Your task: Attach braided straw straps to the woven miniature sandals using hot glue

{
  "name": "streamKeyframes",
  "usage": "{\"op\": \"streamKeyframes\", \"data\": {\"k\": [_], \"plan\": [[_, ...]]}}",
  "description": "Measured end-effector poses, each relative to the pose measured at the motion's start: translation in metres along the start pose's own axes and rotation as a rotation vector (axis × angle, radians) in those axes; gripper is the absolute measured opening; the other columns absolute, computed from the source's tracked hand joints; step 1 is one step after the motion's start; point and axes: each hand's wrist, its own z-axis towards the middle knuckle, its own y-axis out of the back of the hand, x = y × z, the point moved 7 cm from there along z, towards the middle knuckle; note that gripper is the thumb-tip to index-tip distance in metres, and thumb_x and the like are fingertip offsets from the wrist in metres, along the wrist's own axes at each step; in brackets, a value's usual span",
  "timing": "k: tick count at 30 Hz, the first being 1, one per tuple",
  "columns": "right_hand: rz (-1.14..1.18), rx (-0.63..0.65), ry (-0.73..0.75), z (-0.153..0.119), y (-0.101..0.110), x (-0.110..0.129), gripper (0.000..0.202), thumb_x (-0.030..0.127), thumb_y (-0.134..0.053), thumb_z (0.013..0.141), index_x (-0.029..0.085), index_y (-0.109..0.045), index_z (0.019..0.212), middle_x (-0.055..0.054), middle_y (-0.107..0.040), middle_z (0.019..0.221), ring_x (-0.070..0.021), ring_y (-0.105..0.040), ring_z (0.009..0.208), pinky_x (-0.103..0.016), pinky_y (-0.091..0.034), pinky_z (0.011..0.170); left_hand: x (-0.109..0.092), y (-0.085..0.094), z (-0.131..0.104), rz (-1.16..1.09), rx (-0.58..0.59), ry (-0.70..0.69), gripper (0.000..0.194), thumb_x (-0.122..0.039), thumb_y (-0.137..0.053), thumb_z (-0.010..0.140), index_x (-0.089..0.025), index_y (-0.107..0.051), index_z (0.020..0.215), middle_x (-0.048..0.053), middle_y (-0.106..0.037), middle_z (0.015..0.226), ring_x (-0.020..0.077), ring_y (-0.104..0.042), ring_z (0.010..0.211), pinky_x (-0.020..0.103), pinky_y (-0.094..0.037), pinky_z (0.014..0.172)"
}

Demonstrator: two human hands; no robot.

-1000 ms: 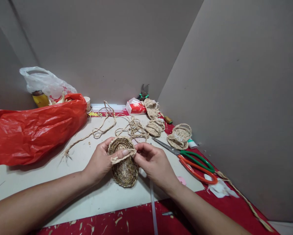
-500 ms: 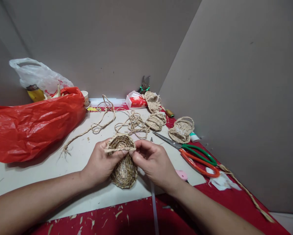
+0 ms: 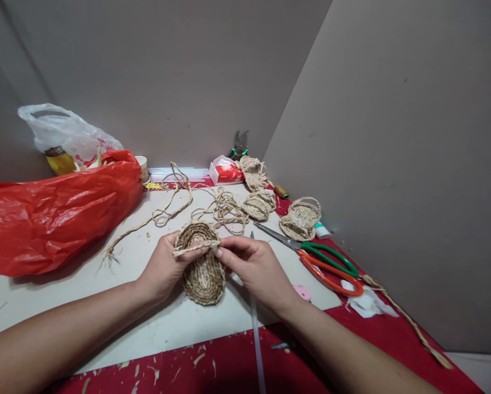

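Observation:
Between my hands, above the pale board, is a small woven straw slipper (image 3: 204, 279) with a coiled, oval sole and a braided strap across it. My left hand (image 3: 165, 268) is closed around its left side, the thumb lying under the strap. On the right edge, where the strap meets the sole, the thumb and forefinger of my right hand (image 3: 255, 268) pinch the slipper. The fingers behind the sole are hidden. Just beyond my hands lies a loose tangle of straw cord (image 3: 227, 210). Large scissors (image 3: 327, 262) with green and orange handles rest right of my right hand.
A red plastic bag (image 3: 60, 213) fills the left side. More woven straw pieces (image 3: 300, 218) lie at the back right near a tissue pack (image 3: 226, 173) and pliers (image 3: 240, 146). A clear glue stick (image 3: 256, 345) lies in front, on red cloth strewn with straw scraps.
The slipper has tilted so more of its sole faces me, and its lower end has risen slightly. Both hands keep their hold. The whole view has shifted a little.

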Motion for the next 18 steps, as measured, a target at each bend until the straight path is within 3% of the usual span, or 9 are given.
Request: {"op": "streamKeyframes", "data": {"k": [7,11,18], "plan": [[-0.044,0.025,0.025,0.0013,0.0007,0.0016,0.018,0.033,-0.066,0.073,0.016,-0.07,0.077,0.0,-0.063,0.067,-0.0102,-0.048,0.057,-0.023,-0.04,0.054,0.0043,-0.0038,-0.0007,-0.006,0.015,0.029,0.017,-0.023,-0.076,0.069,-0.012,-0.066,0.079,0.002,-0.065,0.074,0.0116,-0.057,0.066,0.022,-0.046,0.064],[-0.104,0.063,0.048,-0.0012,-0.001,0.0039,0.02,0.033,-0.062,0.078,0.016,-0.072,0.075,0.001,-0.061,0.064,-0.0108,-0.047,0.057,-0.023,-0.039,0.054,0.0044,-0.0045,-0.0047,0.062,0.012,0.007,0.02,-0.027,-0.076,0.07,-0.012,-0.065,0.077,0.001,-0.062,0.067,0.0114,-0.054,0.06,0.022,-0.044,0.058],[-0.131,0.12,-0.025,-0.0013,-0.0026,-0.0043,0.028,0.038,-0.061,0.079,0.014,-0.067,0.065,0.002,-0.052,0.055,-0.0106,-0.043,0.053,-0.023,-0.037,0.051,0.0035,-0.0096,-0.0062,0.115,0.062,-0.009,0.023,-0.032,-0.073,0.073,-0.013,-0.062,0.073,-0.001,-0.059,0.063,0.0103,-0.052,0.056,0.021,-0.042,0.054]]}}
